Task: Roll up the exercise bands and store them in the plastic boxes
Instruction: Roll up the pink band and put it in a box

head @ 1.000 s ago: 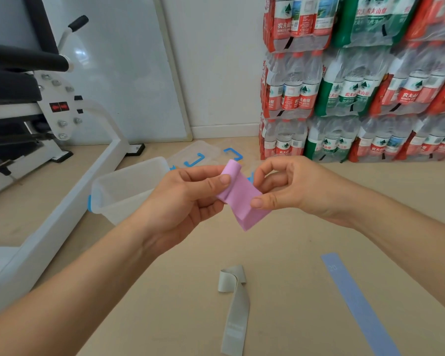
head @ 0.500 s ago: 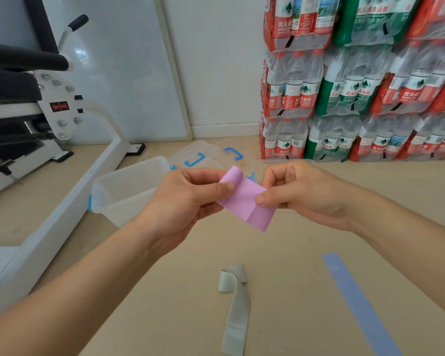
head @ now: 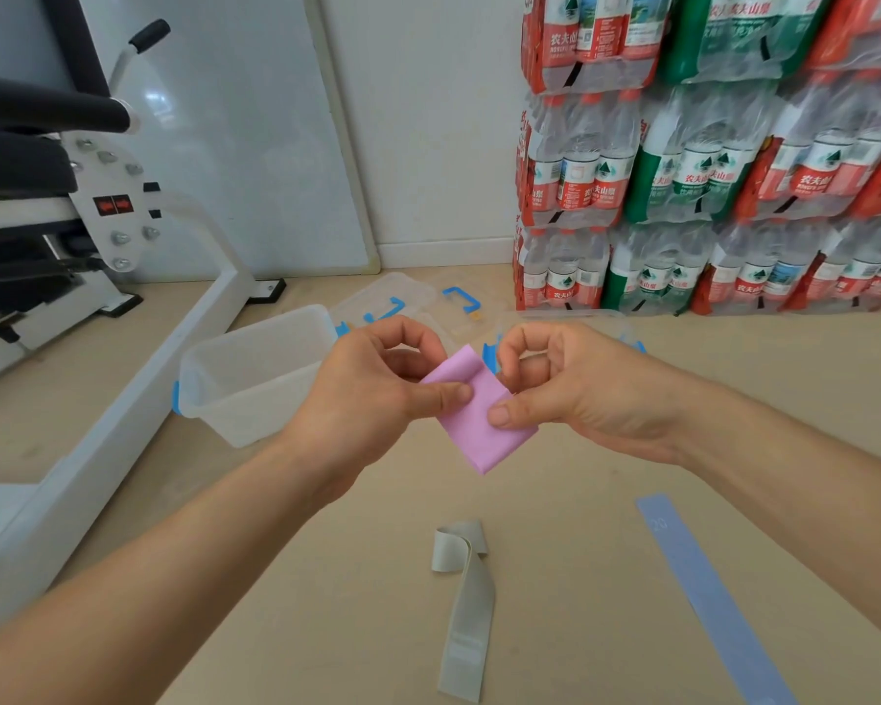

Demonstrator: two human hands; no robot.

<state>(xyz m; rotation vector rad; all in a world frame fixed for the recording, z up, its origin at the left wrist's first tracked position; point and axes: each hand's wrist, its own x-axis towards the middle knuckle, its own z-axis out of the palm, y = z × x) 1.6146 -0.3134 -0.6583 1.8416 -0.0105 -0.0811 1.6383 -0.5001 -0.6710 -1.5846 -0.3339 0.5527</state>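
Note:
I hold a folded pink exercise band [head: 484, 424] in mid-air between both hands. My left hand [head: 377, 394] pinches its left edge with the thumb on top. My right hand [head: 565, 384] pinches its right side, thumb pressed on the flat face. The band's top end curls over. On the floor below lie a grey band [head: 466, 608], one end curled, and a flat blue band [head: 708, 597]. An open clear plastic box [head: 255, 368] with blue clips stands on the floor left of my hands. A second clear box [head: 570, 318] sits behind my right hand, mostly hidden.
Clear lids with blue clips [head: 392, 302] lie on the floor behind the boxes. A white exercise machine [head: 138, 343] stands at the left, its leg running beside the open box. Stacked packs of bottled water [head: 708, 155] fill the back right. A white board [head: 235, 134] leans on the wall.
The pink band has turned in my hands: its top end curled over, flattened, then curls again now. Both hands shifted their pinch slightly and stay at the same height.

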